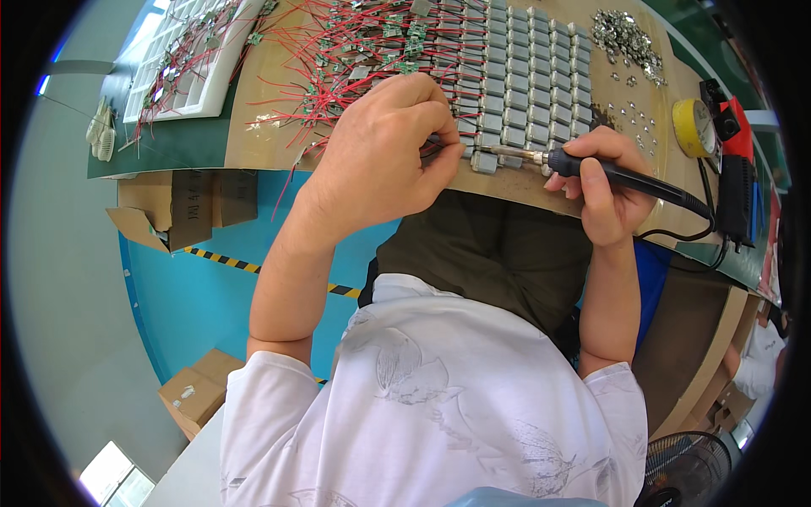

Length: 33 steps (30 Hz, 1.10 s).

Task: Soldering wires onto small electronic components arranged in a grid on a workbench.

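Soldering at the near edge of the brown counter (253, 127), the right hand (604, 190) is closed around the black handle of a soldering iron (591, 169). The iron's long axis lies nearly level across the view, its metal tip pointing left toward the nearest row of small grey rectangular metal components (515, 84). The left hand (384, 148) is curled shut just left of that tip, fingers pinched on something small at the block's near edge; the fingers hide what it is. The grey components stand in close rows reaching toward the far side. Thin red wires with small green circuit boards (355, 51) sprawl to the left of the block, some spilling into a white compartmented plastic tray (215, 80) at the far left. A heap of small shiny metal pieces (625, 38) lies far right. A yellow tape roll (694, 127) and a red-and-black soldering station (735, 160) sit on the right, the iron's black cable running to them. Brown cardboard boxes (182, 207) rest below the counter on the blue floor (220, 304). The picture's rim cuts off the tray and the station.
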Motion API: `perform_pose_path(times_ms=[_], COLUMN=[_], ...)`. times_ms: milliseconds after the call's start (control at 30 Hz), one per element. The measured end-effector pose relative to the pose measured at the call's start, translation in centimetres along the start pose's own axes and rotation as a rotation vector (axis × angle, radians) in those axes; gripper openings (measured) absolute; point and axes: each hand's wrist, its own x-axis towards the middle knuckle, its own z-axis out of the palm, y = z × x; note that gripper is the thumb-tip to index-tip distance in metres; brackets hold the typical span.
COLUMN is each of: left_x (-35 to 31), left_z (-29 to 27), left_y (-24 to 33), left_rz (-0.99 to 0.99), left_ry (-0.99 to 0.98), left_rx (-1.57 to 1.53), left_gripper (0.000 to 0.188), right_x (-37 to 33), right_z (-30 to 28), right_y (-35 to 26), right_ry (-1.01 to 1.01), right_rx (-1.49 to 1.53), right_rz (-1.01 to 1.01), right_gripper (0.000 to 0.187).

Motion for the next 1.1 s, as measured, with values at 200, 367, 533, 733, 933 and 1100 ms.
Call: perform_pose_path(times_ms=[200,367,533,733,933,1100], left_x=[-0.2,-0.1,0.1,-0.1,-0.2,-0.7], left_z=[-0.3,-0.3,-0.3,-0.4,-0.2,-0.6], left_y=[0.0,0.0,0.0,-0.3,-0.3,0.1], left_rz=[-0.001,-0.002,-0.012,0.026,0.046,0.053], left_ry=[-0.021,-0.043,-0.047,-0.017,0.016,-0.011], left_rx=[0.015,0.020,0.025,0.054,0.037,0.036], left_gripper=[0.008,0.009,0.009,0.011,0.009,0.010], right_x=[-0.3,-0.3,-0.2,-0.3,-1.1,-1.2], right_z=[0.1,0.2,0.3,0.8,0.0,-0.1], right_y=[0.2,0.4,0.6,0.5,1.2,1.6], right_ry=[0.035,0.078,0.121,0.178,0.179,0.195], right_rx=[0.024,0.065,0.073,0.098,0.066,0.055], right_rz=[0.004,-0.007,0.022,0.088,0.068,0.053], right_gripper=[0.014,0.015,0.015,0.016,0.018,0.021])
